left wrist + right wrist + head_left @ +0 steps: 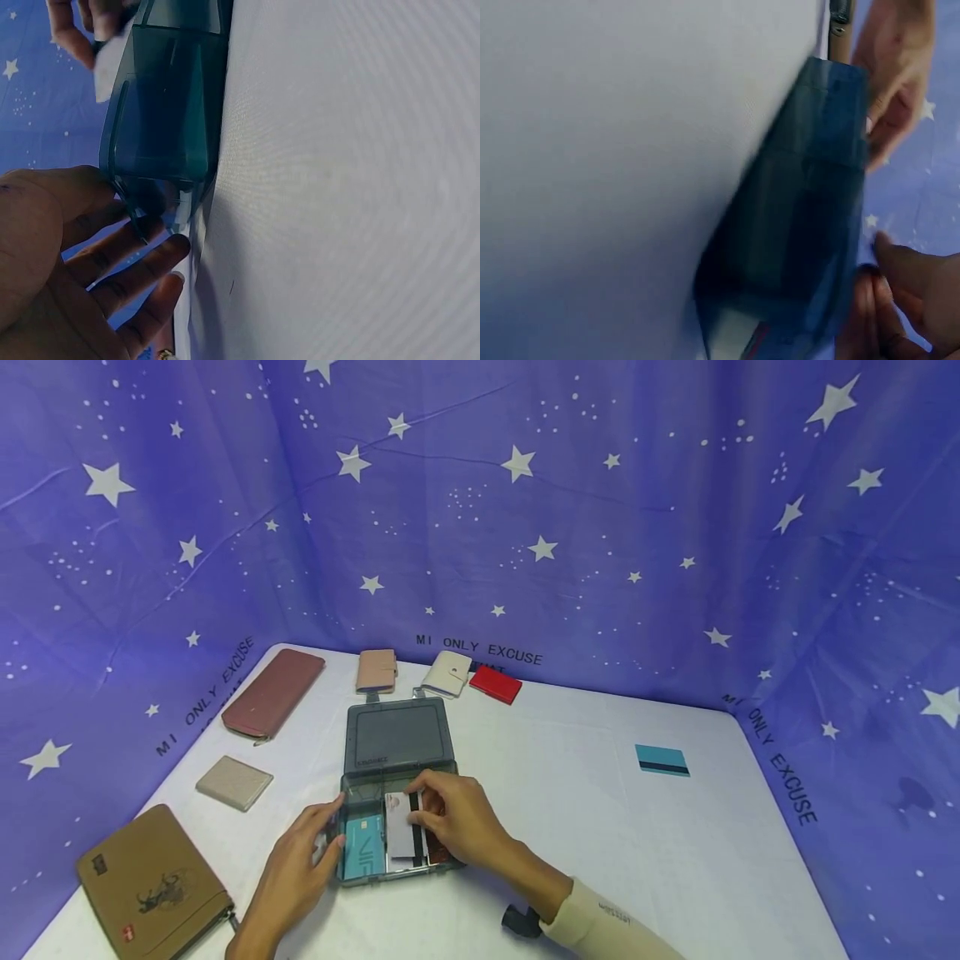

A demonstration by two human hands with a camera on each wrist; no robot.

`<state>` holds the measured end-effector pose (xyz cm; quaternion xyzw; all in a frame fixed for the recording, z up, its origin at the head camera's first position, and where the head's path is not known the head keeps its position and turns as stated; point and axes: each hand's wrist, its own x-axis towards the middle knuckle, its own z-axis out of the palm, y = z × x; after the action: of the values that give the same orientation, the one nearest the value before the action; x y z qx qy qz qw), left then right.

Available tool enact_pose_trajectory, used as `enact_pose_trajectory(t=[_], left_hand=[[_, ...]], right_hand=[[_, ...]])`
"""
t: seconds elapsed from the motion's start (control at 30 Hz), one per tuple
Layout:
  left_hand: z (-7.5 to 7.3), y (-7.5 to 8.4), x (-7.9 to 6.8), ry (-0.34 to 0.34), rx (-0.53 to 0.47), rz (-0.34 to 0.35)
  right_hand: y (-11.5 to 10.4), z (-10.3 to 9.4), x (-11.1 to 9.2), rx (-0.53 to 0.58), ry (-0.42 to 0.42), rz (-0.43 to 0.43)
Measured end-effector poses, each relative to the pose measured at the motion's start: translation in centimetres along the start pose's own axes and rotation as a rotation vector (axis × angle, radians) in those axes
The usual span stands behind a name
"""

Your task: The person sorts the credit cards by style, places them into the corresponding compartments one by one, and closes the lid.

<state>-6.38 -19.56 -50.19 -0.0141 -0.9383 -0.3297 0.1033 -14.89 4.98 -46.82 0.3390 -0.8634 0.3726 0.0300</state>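
A translucent dark storage box (367,881) lies on the white table with its lid (401,735) folded back. Inside, a teal card (363,847) marked VIP fills the left compartment. My right hand (457,814) pinches a white card (400,839) with a black stripe over the middle compartment; in the left wrist view this card stands tilted above the rim. Something brown lies in the right compartment, partly hidden by my right hand. My left hand (300,852) rests thumb and forefinger against the box's left side, its other fingers loosely extended.
A teal card (662,760) lies at the right. Left are a brown pouch (153,885), a beige card holder (234,782) and a long dark-pink wallet (275,693). Behind the box lie pink (375,671), white (448,673) and red (495,684) small holders. Starry curtains surround the table.
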Motion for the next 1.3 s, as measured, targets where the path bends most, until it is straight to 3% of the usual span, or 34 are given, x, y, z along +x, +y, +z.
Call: enact_pose_trajectory(t=[0.17,0.27,0.4,0.53,0.63,0.77,1.13,1.3], left_hand=[[0.1,0.0,-0.1,0.013,0.006,0.013],[0.1,-0.1,-0.1,0.023,0.003,0.021],[0.2,-0.1,-0.1,0.029,-0.001,0.032],[0.2,-0.2,-0.1,0.033,-0.003,0.041],[0.2,-0.2,0.0,0.033,-0.005,0.039],[0.2,-0.2,0.0,0.028,0.000,0.035],[0.1,-0.5,-0.1,0.046,-0.013,0.056],[0.1,-0.4,-0.1,0.043,-0.020,0.053]], right_hand=[[0.1,1.0,-0.2,-0.367,-0.040,-0.075],[0.5,1.0,-0.4,-0.474,-0.092,-0.097],[1.1,0.0,-0.8,-0.376,-0.160,-0.057],[2.5,-2.2,-1.1,-0.219,-0.143,-0.008],[4.6,-4.3,-1.3,-0.119,-0.104,0.029],[8.3,-7.9,-1.9,-0.022,-0.074,0.139],[19.1,-18.0,-5.8,-0.052,-0.023,0.411],[22.3,-21.6,-8.2,-0.126,-0.028,0.547]])
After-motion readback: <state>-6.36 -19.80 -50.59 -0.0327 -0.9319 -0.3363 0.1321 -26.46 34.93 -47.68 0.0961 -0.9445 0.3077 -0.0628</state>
